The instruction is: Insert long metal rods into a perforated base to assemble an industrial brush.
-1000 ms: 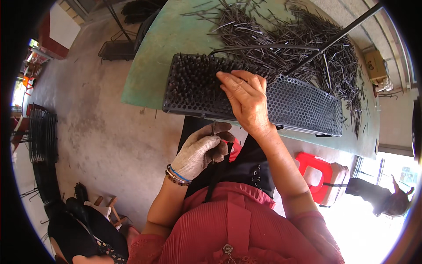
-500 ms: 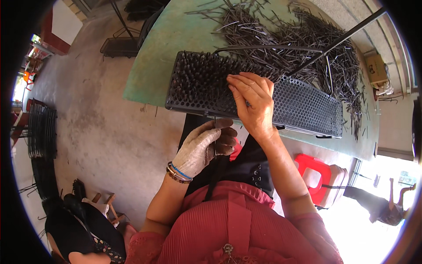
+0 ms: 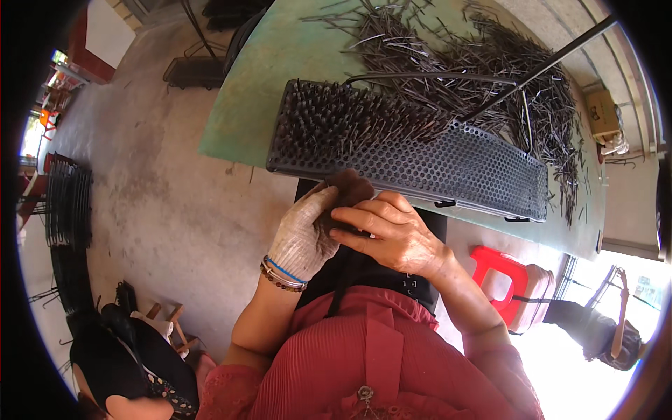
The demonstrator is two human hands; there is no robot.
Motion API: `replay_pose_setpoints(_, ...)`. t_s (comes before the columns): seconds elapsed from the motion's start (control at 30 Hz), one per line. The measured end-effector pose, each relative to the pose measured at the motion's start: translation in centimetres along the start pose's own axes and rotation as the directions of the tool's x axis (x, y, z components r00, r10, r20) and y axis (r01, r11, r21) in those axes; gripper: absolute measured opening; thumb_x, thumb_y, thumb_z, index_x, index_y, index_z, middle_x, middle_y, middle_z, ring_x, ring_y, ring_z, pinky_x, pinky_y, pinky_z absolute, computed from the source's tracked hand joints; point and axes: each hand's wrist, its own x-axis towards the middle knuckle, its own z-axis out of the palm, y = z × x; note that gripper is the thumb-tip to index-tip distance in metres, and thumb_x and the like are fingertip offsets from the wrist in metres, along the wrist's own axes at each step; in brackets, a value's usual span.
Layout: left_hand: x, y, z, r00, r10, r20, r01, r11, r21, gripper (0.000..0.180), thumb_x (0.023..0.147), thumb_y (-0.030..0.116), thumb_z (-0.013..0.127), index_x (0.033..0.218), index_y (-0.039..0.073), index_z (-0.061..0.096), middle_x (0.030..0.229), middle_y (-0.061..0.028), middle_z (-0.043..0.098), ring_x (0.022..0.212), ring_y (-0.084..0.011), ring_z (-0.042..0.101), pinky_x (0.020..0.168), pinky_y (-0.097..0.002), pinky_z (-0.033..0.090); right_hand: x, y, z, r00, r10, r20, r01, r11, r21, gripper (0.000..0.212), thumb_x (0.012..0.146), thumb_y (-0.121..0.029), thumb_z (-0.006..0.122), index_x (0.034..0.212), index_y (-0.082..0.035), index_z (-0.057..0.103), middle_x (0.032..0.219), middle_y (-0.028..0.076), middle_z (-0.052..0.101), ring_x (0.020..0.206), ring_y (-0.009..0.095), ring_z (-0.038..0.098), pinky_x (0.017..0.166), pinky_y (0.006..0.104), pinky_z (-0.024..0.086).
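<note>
A black perforated metal rack [image 3: 483,171] lies along the table's near edge. Dark thin rods [image 3: 336,122] stand upright and slightly leaning in its left and far-middle holes; bare holes show on its right part and along the near edge. Just in front of the rack, my left hand [image 3: 311,224], in a whitish knitted glove with dark-coated fingers, is curled closed. My bare right hand [image 3: 399,231] meets it from the right, its fingertips bent in against the glove's fingers. Whatever lies between the two hands is hidden.
Loose dark rods [image 3: 476,56] are heaped on the green table [image 3: 245,112] behind the rack. A black bar frame [image 3: 539,66] rises over the rack's right side. A red plastic stool [image 3: 514,280] stands at right. Another person [image 3: 133,357] sits at lower left.
My right hand has left the standing rods and come down toward me, to my left hand's fingers. The gloved hand has closed and turned slightly; the rod glimpsed in it earlier is hidden.
</note>
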Motion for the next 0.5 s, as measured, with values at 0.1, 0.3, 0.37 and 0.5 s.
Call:
replay_pose_setpoints(0.1, -0.1, 0.2, -0.1, 1.0, -0.02, 0.011, 0.019, 0.999, 0.05, 0.037, 0.102, 0.02, 0.044, 0.132, 0.0, 0.052, 0.124, -0.0154, 0.062, 0.112, -0.0245, 0.062, 0.095, -0.0347, 0.052, -0.6, 0.6, 0.1, 0.996, -0.006, -0.09, 0.015, 0.995, 0.096, 0.036, 0.069, -0.009, 0.072, 0.105, -0.01, 0.073, 0.112, 0.004, 0.068, 0.097, 0.022, 0.063, 0.087, 0.0359, 0.046)
replay_pose_setpoints(0.3, -1.3, -0.1, 1.0, 0.944, 0.33, -0.008, -0.242, 0.708, 0.664, 0.042, 0.098, 0.026, 0.057, 0.13, 0.0, 0.053, 0.113, -0.0126, 0.065, 0.097, -0.0219, 0.066, 0.084, -0.0369, 0.055, 0.5, 2.4, -2.9, 0.689, 0.542, -0.482, -0.446, 0.841, 0.307, 0.02, 0.08, 0.003, 0.071, 0.1, 0.0, 0.07, 0.097, 0.011, 0.071, 0.087, 0.025, 0.067, 0.079, 0.0334, 0.052)
replay_pose_setpoints(0.37, -0.2, 0.5, 1.1, 0.709, 0.686, 0.16, -0.501, 0.332, 0.799, 0.036, 0.098, 0.022, 0.057, 0.126, -0.001, 0.055, 0.111, -0.0096, 0.064, 0.094, -0.0169, 0.062, 0.085, -0.0302, 0.051, 1.1, 4.0, -2.4, 0.647, 0.561, -0.516, -0.47, 0.827, 0.31, 0.021, 0.081, 0.004, 0.07, 0.102, 0.0, 0.07, 0.096, 0.012, 0.071, 0.089, 0.025, 0.067, 0.081, 0.0323, 0.051)
replay_pose_setpoints(0.5, 2.5, 5.0, 2.1, 0.435, 0.773, 0.462, -0.177, -0.43, 0.886, 0.038, 0.098, 0.015, 0.055, 0.134, 0.004, 0.051, 0.129, -0.0166, 0.056, 0.116, -0.0296, 0.059, 0.098, -0.0358, 0.046, 1.2, 5.5, -1.7, 0.639, 0.599, -0.482, -0.485, 0.8, 0.352, 0.022, 0.082, 0.001, 0.069, 0.104, 0.0, 0.07, 0.098, 0.012, 0.071, 0.09, 0.026, 0.067, 0.081, 0.0333, 0.052)
